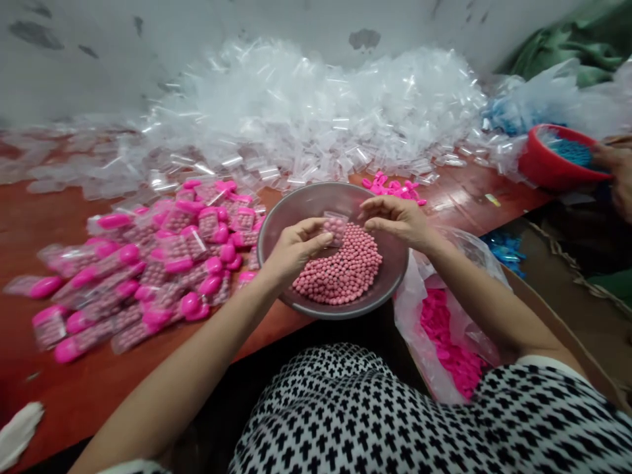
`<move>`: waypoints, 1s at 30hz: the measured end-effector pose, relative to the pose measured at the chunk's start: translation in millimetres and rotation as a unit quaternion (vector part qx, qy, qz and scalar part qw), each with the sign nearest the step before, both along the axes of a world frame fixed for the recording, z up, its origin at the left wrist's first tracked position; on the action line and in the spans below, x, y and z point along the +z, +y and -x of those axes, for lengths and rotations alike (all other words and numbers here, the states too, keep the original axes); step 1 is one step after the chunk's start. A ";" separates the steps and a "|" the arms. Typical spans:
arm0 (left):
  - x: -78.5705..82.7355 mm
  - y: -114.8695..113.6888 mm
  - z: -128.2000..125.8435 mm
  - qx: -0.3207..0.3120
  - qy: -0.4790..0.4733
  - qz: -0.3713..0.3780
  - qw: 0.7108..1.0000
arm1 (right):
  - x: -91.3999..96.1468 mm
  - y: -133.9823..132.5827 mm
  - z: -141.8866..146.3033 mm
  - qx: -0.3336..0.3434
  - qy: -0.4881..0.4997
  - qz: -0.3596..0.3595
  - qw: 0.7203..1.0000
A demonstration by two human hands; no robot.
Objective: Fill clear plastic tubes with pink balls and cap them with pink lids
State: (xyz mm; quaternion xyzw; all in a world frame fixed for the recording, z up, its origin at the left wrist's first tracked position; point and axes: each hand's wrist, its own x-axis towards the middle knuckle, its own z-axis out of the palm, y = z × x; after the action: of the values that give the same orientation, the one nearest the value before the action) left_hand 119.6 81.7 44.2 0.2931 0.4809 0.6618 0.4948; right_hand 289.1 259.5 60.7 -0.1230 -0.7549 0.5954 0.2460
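A grey metal bowl (301, 210) sits at the table's near edge with a heap of small pink beads (343, 270) in it. Above the beads my left hand (291, 250) pinches a small clear plastic bag (336, 227) that holds some pink beads. My right hand (395, 218) hovers just right of the bag, fingers curled together at its top edge. Whether the right hand grips the bag is unclear.
Filled bags with pink beads and pink pieces (158, 263) lie piled left of the bowl. A big heap of empty clear bags (306, 112) covers the back. Loose pink pieces (395, 187) lie behind the bowl; a bag of pink pieces (449, 342) sits at my right. Another person's hand (617, 171) holds a red bowl (548, 168).
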 end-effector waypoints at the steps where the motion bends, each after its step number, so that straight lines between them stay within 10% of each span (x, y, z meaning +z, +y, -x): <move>1: 1.0 -0.4 -0.9 0.004 0.003 -0.005 1.000 | 0.9 12.1 -8.9 -0.042 0.011 -0.011 0.999; 7: -1.9 1.9 -4.1 0.016 0.022 0.015 1.000 | -16.1 109.1 -74.4 -0.321 -0.132 -0.182 0.920; 11: -5.1 0.6 -3.5 0.057 0.029 0.028 0.998 | -40.4 142.2 -87.6 -0.332 -0.372 -0.293 0.816; 20: -7.8 -1.3 -2.1 0.076 0.044 0.058 0.994 | -81.0 151.8 -44.9 -0.333 -0.452 -0.285 0.777; 25: -6.5 -0.9 -4.8 0.062 0.072 0.051 0.994 | -63.3 147.1 -55.4 -0.338 -0.430 -0.296 0.783; 30: -1.6 0.0 -11.0 0.027 0.169 0.038 0.985 | -23.5 86.6 -46.8 -0.261 -0.102 -0.201 0.939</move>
State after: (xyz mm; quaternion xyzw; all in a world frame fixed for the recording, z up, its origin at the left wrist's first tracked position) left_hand 130.6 81.7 42.6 0.3683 0.5901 0.5970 0.3996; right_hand 336.0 346.2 37.2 -0.3233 -0.8213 0.3307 0.3342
